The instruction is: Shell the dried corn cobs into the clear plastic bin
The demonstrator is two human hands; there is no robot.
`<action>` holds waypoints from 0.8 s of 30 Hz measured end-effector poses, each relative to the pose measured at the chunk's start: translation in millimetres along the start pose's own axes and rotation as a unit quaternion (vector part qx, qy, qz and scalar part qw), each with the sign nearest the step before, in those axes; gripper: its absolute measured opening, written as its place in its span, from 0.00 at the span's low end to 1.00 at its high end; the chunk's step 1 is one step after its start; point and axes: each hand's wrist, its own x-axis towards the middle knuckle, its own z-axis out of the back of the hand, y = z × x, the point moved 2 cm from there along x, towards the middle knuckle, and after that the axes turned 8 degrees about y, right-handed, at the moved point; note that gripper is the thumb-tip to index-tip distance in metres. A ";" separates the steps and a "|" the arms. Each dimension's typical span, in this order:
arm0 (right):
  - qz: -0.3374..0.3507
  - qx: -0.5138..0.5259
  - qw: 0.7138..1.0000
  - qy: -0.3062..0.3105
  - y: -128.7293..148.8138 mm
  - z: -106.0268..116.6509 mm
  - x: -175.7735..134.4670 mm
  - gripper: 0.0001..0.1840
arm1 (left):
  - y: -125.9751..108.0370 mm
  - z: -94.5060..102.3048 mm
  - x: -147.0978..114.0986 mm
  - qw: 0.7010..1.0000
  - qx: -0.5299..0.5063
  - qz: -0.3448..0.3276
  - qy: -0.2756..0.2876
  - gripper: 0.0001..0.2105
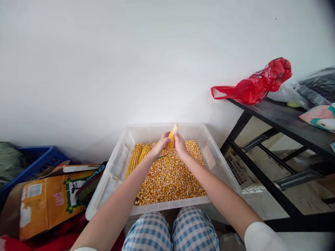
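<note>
Both my hands are on one ear of corn (171,138), tilted with its pale, bare tip up. My left hand (162,142) closes round its left side, and my right hand (180,143) grips it from the right with the thumb near the tip. Below them, a translucent plastic bin (167,202) holds a thick layer of loose corn kernels (172,174). Several whole ears of corn (135,157) lie along the bin's left side, partly hidden by my left forearm.
To the right stands a black-framed table (277,116) with a red plastic bag (261,82) overhanging its edge. A white basket (237,167) sits beneath it. At left are an orange cardboard box (49,198) and a blue crate (39,157). A white wall rises behind the bin.
</note>
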 end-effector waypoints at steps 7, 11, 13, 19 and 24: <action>0.043 -0.048 0.998 -0.029 2.3 4.6 1.2 0.21 | 0.9 -9.6 -4.3 0.986 0.160 -0.045 0.007 0.36; 0.058 -0.112 0.992 -0.014 6.4 9.5 1.8 0.19 | 9.6 -12.4 -3.2 0.990 0.140 -0.003 0.009 0.21; 0.065 -0.137 0.988 -0.007 9.6 11.9 1.3 0.19 | 12.3 -13.0 -2.9 0.994 0.104 0.000 0.019 0.20; 0.080 -0.177 0.981 -0.003 20.5 15.9 -3.0 0.20 | 9.6 -17.9 -5.9 0.997 0.074 -0.026 0.022 0.23; 0.041 -0.085 0.995 -0.031 17.8 23.6 6.1 0.27 | 0.1 -23.9 -7.8 0.997 -0.020 -0.044 0.056 0.22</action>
